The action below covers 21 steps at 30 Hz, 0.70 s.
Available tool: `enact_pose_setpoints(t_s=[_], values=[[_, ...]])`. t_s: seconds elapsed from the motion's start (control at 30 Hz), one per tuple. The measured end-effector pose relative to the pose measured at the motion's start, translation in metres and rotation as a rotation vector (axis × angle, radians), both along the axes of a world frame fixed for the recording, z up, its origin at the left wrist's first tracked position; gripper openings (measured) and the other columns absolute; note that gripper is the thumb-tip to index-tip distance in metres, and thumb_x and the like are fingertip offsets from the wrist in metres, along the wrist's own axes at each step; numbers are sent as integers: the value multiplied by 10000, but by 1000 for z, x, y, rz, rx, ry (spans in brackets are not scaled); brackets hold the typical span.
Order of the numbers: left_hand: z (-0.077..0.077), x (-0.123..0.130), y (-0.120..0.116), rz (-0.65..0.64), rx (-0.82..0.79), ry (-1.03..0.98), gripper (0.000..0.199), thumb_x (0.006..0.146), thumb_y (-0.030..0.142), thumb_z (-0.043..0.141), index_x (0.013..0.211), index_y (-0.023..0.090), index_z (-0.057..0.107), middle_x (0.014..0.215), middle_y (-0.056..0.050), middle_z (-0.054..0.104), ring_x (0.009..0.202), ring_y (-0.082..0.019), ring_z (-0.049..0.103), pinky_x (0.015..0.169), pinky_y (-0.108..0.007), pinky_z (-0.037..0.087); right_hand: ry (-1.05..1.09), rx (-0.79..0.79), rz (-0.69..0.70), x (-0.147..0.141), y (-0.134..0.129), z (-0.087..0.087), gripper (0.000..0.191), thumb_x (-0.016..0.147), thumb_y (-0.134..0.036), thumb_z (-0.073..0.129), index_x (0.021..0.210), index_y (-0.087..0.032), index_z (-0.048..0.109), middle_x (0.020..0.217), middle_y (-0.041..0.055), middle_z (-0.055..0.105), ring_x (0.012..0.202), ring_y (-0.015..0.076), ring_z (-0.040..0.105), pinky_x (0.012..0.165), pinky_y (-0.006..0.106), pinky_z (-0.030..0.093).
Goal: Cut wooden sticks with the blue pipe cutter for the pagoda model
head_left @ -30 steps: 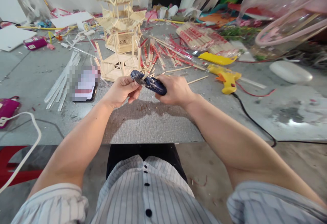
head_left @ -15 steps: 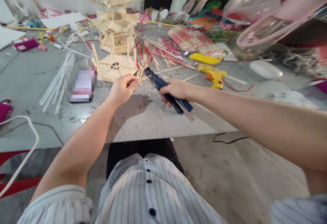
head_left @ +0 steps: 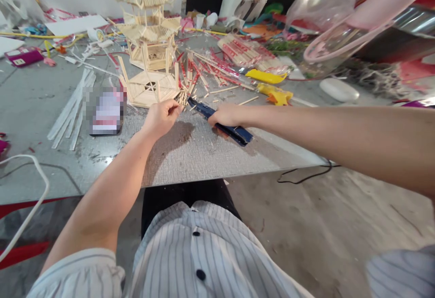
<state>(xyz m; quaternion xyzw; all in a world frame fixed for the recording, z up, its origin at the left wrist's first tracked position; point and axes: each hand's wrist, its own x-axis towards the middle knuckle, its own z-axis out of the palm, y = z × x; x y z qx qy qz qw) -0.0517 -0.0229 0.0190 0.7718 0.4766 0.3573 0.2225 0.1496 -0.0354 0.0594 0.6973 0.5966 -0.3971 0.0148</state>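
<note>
My right hand is wrapped round a dark blue hand cutter, whose handles are pressed together. The tool's tip points left toward a heap of short wooden stick pieces. Just left of that tip, my left hand is closed in a pinch; whatever lies between its fingertips is too small to make out. Behind my left hand stands a six-sided wooden stick base with upright posts. A tiered pagoda model of the same sticks rises behind it.
A phone and clear glue sticks lie left. To the right are a yellow glue gun, a yellow utility knife, packaged chopsticks and a white oval object. A white cable hangs at the table's left edge.
The cutter's handles were apart and are now squeezed together in my right hand. My left hand keeps its pinch beside the stick pieces. The view has shifted slightly.
</note>
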Motion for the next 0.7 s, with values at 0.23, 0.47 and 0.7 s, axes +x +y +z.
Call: enact_pose_setpoints(t_s=[0.23,0.47,0.7], values=[[-2,1,1,9,17,16,217,807,334,515,689,164,580,529,20,514,502,-93,405,523,-239,298,-170,45,123,-5,1,4,159,696,-211,497,575,-136,567,521,76,584,477,187,582,529,311,465],[-4,0,1,4,14,19,223,806,345,508,688,169,574,530,18,499,513,-100,403,534,-245,296,-248,70,157,-9,1,4,208,706,-226,497,638,-97,646,524,89,604,471,179,570,515,301,444],[-5,0,1,33,29,58,211,822,339,521,750,165,617,569,2,550,546,-115,448,554,-249,316,-365,88,234,-16,-1,10,297,764,-242,476,795,-54,702,474,70,564,504,191,578,563,307,462]])
